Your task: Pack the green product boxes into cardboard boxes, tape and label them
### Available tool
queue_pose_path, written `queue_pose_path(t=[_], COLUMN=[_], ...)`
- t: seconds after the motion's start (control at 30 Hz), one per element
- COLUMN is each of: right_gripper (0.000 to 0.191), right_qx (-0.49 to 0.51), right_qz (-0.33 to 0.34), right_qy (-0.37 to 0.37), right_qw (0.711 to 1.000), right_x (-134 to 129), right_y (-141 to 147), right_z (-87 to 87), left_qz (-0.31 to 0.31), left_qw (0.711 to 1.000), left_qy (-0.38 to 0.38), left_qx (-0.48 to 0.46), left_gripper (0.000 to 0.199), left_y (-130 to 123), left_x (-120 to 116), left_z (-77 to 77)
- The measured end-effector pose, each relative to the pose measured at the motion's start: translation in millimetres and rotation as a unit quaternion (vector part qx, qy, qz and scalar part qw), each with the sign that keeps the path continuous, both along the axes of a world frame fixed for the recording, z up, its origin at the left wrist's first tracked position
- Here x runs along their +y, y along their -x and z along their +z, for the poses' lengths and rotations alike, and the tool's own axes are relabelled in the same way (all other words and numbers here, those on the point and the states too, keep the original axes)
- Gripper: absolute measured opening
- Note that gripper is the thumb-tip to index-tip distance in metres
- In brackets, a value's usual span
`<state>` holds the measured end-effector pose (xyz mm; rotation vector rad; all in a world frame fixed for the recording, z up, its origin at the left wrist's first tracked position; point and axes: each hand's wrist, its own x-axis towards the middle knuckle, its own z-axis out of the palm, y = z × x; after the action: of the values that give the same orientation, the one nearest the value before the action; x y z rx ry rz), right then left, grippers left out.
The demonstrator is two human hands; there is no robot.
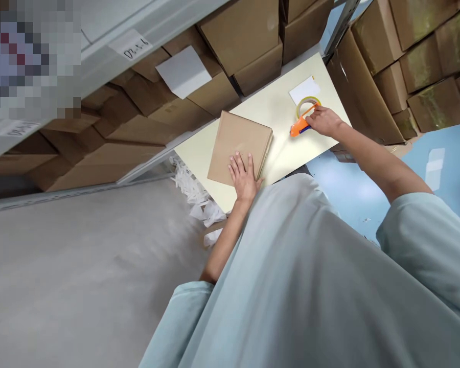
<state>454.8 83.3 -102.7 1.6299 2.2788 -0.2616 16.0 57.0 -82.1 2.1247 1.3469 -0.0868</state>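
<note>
A flat brown cardboard box [235, 140] lies on the pale yellow tabletop [191, 148]. My left hand [244, 179] rests on the box's near edge, fingers spread over its top. Out to the right, my right hand [324, 121] is closed around an orange tape dispenser [299, 125] that carries a roll of yellowish tape [302, 102]. The dispenser is just above the table, apart from the box. A white slip of paper [303, 91] lies behind the tape roll. What my right palm covers is hidden.
Shelving with cardboard cartons [241, 36] runs behind the table, and a white sheet [184, 71] lies on them. Stacked cartons [368, 87] stand at the right. White paper scraps [191, 186] gather by the table's left end. A grey floor [80, 276] spreads at lower left.
</note>
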Motion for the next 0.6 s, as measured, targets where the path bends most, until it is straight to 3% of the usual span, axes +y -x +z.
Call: queue_pose_path(t=[0.2, 0.3, 0.4, 0.6], right_gripper=[0.053, 0.054, 0.059, 0.056], right_qx=[0.050, 0.080, 0.075, 0.033], right_qz=[-0.018, 0.006, 0.048, 0.146], right_qy=[0.013, 0.029, 0.062, 0.108], right_qw=[0.998, 0.996, 0.994, 0.983], right_x=[62.2, 84.0, 101.1, 117.6], right_y=[25.4, 26.3, 22.0, 12.6], right_z=[-39.6, -52.0, -50.1, -26.6], left_qz=[0.006, 0.023, 0.038, 0.077], left_qw=[1.000, 1.000, 0.999, 0.997], left_qy=[0.003, 0.005, 0.007, 0.020], left_qx=[0.010, 0.011, 0.013, 0.026], left_gripper=[0.114, 0.114, 0.113, 0.106], left_y=[-3.7, -7.0, -10.0, -15.4], left_x=[-0.6, -1.8, -2.8, -1.6], left_z=[-5.2, -7.0, -6.0, -5.1])
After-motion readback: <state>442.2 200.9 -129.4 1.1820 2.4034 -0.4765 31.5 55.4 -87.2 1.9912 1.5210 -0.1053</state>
